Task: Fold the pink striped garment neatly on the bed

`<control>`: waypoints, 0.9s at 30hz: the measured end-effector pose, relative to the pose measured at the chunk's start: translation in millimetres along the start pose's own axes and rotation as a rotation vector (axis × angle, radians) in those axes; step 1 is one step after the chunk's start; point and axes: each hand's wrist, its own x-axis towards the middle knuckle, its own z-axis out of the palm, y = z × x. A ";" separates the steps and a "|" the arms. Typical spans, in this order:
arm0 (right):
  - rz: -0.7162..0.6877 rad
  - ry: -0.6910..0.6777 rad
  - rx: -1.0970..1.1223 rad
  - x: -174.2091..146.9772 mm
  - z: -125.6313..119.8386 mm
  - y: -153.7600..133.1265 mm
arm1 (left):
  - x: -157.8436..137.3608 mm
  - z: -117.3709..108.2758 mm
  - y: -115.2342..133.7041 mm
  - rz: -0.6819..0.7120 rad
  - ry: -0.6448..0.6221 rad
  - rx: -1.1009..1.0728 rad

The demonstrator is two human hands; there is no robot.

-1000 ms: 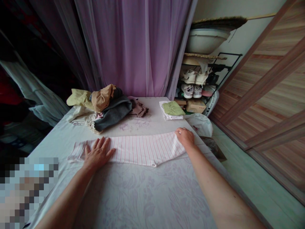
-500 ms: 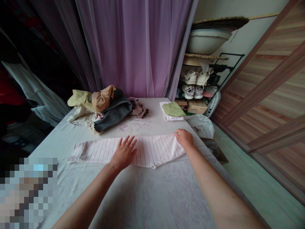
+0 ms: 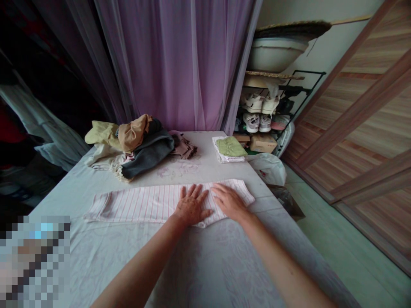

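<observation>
A pair of white pants with pink stripes (image 3: 141,204) lies folded lengthwise across the table, its cuff end to the left and its wider end to the right. My left hand (image 3: 192,206) rests flat on the striped cloth right of its middle, fingers spread. Just beside it, my right hand (image 3: 229,200) lies on the wider part with its fingers stretched out. Neither hand grips the fabric. Part of the cloth is hidden beneath both hands.
Rumpled clothes (image 3: 147,154) are heaped at the table's back left. A small folded stack with a green cloth (image 3: 231,146) sits at the back right. Beyond the right edge are a plastic bag (image 3: 269,169) and a shoe rack (image 3: 308,90). A purple curtain (image 3: 167,64) hangs behind.
My right hand has let go of the pants' right corner and moved left onto the cloth. My left hand has slid right along the stripes. The view has shifted slightly.
</observation>
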 end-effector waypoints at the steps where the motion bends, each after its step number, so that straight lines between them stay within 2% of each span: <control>1: -0.059 -0.053 0.009 -3.7 4.4 -5.0 | 0.1 -0.3 0.4 -0.015 -0.006 0.002; 3: -0.083 -0.112 -0.013 -8.7 9.8 -6.6 | 0.5 -0.3 0.8 -0.030 -0.014 0.007; 6: -0.014 -0.139 -0.082 -11.3 9.4 9.1 | 0.8 0.6 0.3 -0.044 -0.017 0.014; 12: 0.044 -0.114 -0.168 -12.3 7.9 38.1 | -0.9 -0.7 -0.6 -0.044 -0.010 -0.002; 22: 0.077 -0.138 -0.170 -4.7 2.0 29.6 | -8.3 -7.8 1.5 -0.083 -0.002 0.057; 27: 0.105 -0.079 -0.168 -1.2 14.4 21.5 | -8.1 -5.8 0.6 -0.084 0.005 0.059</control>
